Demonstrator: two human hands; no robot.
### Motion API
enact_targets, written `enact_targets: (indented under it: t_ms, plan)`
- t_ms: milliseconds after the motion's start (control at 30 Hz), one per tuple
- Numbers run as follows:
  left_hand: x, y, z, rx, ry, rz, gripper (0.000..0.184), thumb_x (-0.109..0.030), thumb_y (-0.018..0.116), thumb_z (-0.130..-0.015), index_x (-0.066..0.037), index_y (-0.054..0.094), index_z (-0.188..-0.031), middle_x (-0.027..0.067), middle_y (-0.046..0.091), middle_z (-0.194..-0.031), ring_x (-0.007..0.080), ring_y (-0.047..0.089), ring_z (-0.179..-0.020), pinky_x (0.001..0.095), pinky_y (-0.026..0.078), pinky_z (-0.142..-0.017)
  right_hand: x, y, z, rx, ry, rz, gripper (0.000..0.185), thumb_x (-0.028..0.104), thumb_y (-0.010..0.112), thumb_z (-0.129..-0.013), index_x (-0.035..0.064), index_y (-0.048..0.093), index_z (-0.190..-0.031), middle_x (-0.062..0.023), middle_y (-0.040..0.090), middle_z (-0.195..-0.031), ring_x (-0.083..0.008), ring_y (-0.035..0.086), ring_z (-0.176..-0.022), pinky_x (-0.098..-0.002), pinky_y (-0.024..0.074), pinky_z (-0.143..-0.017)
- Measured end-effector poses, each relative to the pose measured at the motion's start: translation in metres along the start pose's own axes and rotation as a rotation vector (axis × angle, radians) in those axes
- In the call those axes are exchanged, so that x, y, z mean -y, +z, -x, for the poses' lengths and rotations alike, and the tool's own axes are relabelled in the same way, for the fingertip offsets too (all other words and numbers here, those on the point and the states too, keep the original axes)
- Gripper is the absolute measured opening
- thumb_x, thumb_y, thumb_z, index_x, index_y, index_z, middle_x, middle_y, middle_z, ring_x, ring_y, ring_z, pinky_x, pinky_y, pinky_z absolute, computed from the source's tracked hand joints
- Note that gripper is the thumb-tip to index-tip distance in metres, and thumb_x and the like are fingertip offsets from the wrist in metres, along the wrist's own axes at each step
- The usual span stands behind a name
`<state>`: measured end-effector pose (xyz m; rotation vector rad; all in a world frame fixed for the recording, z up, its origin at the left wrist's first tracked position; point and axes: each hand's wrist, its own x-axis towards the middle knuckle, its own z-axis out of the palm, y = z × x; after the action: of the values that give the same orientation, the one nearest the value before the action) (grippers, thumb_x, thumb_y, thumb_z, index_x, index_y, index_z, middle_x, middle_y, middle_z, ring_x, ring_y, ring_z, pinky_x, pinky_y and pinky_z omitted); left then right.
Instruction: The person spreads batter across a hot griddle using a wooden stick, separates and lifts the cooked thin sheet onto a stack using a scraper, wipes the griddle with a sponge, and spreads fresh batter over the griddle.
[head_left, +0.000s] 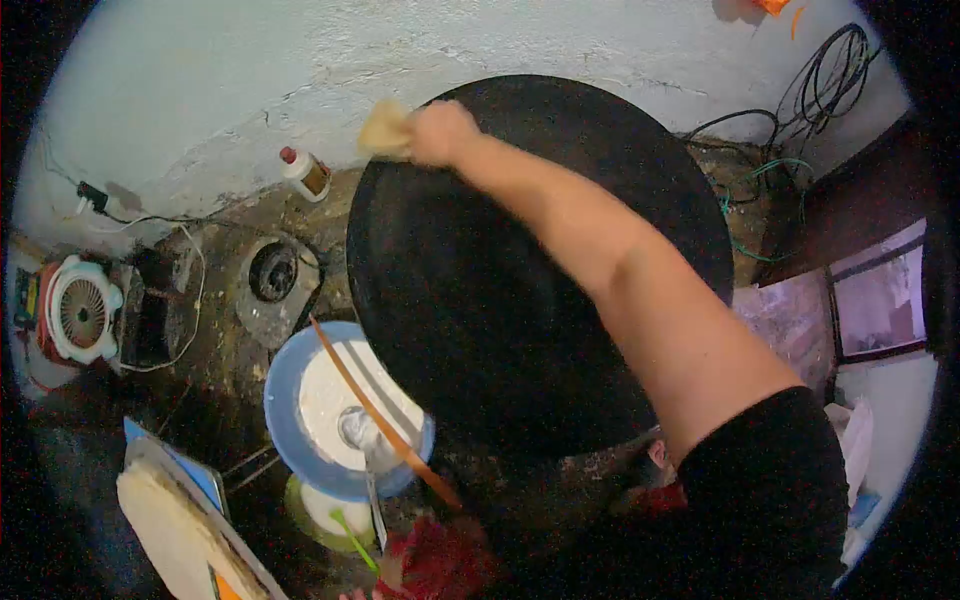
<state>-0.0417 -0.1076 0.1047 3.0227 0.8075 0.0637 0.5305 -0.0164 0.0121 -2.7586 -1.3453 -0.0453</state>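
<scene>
My right hand is closed on a pale yellowish cloth at the upper left rim of a large round black griddle. My right arm stretches across the griddle. At the bottom edge, a bit of my left hand shows beside red fabric; its fingers are mostly cut off. Left of the griddle stands a blue basin of white batter with a metal ladle in it. A long thin wooden stick lies across the basin.
A white bottle with a red cap stands by the wall. A small burner and a round fan are at left. Stacked pale flat sheets lie lower left, near a bowl with a green handle. Black cables hang upper right.
</scene>
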Motion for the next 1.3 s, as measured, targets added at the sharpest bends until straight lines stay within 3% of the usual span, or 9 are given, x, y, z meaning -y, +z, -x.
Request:
enact_targets:
  t_ms: [167,300,367,500,600,867,1000,1067,1300]
  plan:
    - [-0.015,0.013,0.005,-0.297,0.056,0.137,0.043,-0.031,0.055,-0.079,0.003,0.050,-0.103,0.0211,0.047,-0.108,0.0383,0.044,-0.100,0.0496,0.038,-0.084,0.108,0.014,0.148,-0.321,-0.608,-0.246,0.016,0.023,0.060,-0.055,0.0163,0.061,-0.070,-0.0064,0.056,-0.067,-0.0252,0.054,-0.069,-0.0385,0.0420,-0.059]
    - [-0.030,-0.008,-0.004,-0.376,0.038,0.240,0.039,-0.031,0.053,-0.080,0.003,0.054,-0.097,0.0200,0.051,-0.102,0.0378,0.047,-0.098,0.0489,0.039,-0.082,0.102,-0.021,0.306,-0.033,-0.721,-0.534,0.045,0.012,0.058,-0.062,0.0206,0.054,-0.106,-0.0072,0.052,-0.101,-0.0267,0.048,-0.092,-0.0388,0.0364,-0.078]
    - [-0.036,-0.011,-0.006,-0.492,0.035,0.218,0.034,-0.030,0.052,-0.080,0.002,0.056,-0.091,0.0165,0.056,-0.089,0.0346,0.052,-0.085,0.0448,0.043,-0.073,0.081,-0.042,0.366,0.053,-0.609,-0.600,0.050,0.013,0.062,-0.059,0.0211,0.053,-0.109,-0.0080,0.051,-0.103,-0.0273,0.048,-0.094,-0.0388,0.0365,-0.080]
    - [-0.017,0.007,0.024,-0.158,0.003,0.457,0.067,-0.032,0.063,-0.061,0.004,0.042,-0.114,0.0235,0.034,-0.120,0.0444,0.025,-0.115,0.0532,0.021,-0.093,0.050,-0.081,0.435,0.073,-0.225,-0.619,0.059,0.017,0.068,-0.055,0.0112,0.048,-0.110,-0.0112,0.052,-0.099,-0.0292,0.049,-0.093,-0.0382,0.0366,-0.083]
    - [-0.023,-0.006,0.019,-0.158,0.065,0.542,0.076,-0.033,0.066,-0.061,0.004,0.035,-0.119,0.0239,0.031,-0.122,0.0447,0.024,-0.116,0.0518,0.021,-0.094,0.065,-0.091,0.447,0.050,0.172,-1.076,0.049,0.010,0.066,-0.066,0.0060,0.035,-0.104,-0.0045,0.045,-0.095,-0.0119,0.043,-0.093,-0.0272,0.0347,-0.081]
    - [-0.016,-0.027,0.026,-0.256,-0.088,1.814,0.111,-0.022,0.077,-0.058,-0.002,-0.005,-0.131,0.0182,0.024,-0.128,0.0262,0.027,-0.120,0.0381,0.025,-0.097,0.242,-0.127,0.425,0.276,-0.116,-1.639,0.046,0.015,0.066,-0.072,0.0089,0.031,-0.101,-0.0067,0.043,-0.105,-0.0154,0.040,-0.100,-0.0306,0.0341,-0.086]
    - [0.033,-0.009,0.064,-0.299,-0.502,1.753,0.104,-0.012,0.073,-0.061,-0.004,-0.003,-0.132,0.0159,0.027,-0.127,0.0241,0.035,-0.114,0.0359,0.031,-0.094,0.292,-0.125,0.420,0.577,-0.283,-1.732,0.046,0.016,0.061,-0.076,0.0074,0.033,-0.112,-0.0123,0.033,-0.126,-0.0221,0.032,-0.116,-0.0353,0.0270,-0.096]
    - [0.064,0.008,0.090,-0.328,-0.609,1.621,0.104,-0.011,0.073,-0.060,-0.003,-0.002,-0.132,0.0164,0.028,-0.126,0.0245,0.035,-0.114,0.0358,0.032,-0.093,0.290,-0.112,0.423,0.213,-0.529,-1.105,0.044,0.014,0.056,-0.078,0.0068,0.037,-0.117,-0.0143,0.030,-0.130,-0.0252,0.029,-0.120,-0.0351,0.0251,-0.097]
    - [0.179,0.218,0.198,-0.297,-1.070,0.861,0.104,-0.020,0.074,-0.057,0.000,0.003,-0.131,0.0236,0.037,-0.118,0.0333,0.038,-0.111,0.0432,0.033,-0.091,0.254,-0.078,0.426,0.287,0.076,-1.311,0.027,0.020,0.046,-0.087,0.0047,0.049,-0.108,-0.0036,0.052,-0.106,-0.0123,0.047,-0.098,-0.0254,0.0354,-0.086]
